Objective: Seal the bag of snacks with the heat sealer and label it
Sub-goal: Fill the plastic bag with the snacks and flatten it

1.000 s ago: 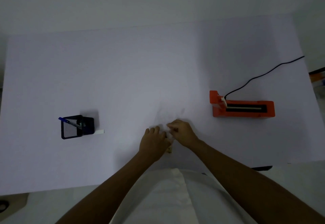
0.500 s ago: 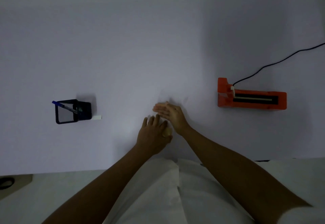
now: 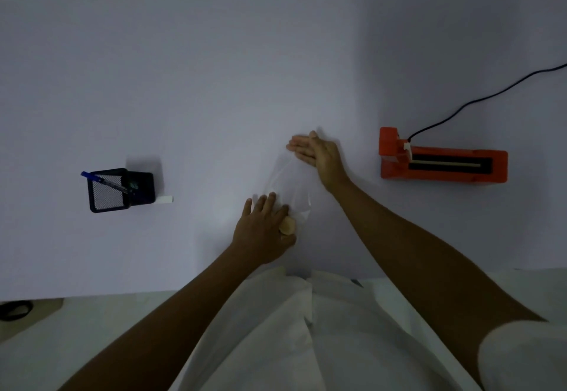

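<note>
My two hands flatten one clear bag of snacks on the white counter.

My left hand presses the near end beside a round snack, fingers spread flat; my right hand lies open-palmed on the far end — neither grips. The bag's long axis runs away from me. One orange heat sealer sits to the right, nearer my right hand — one pen holder far left.
</note>
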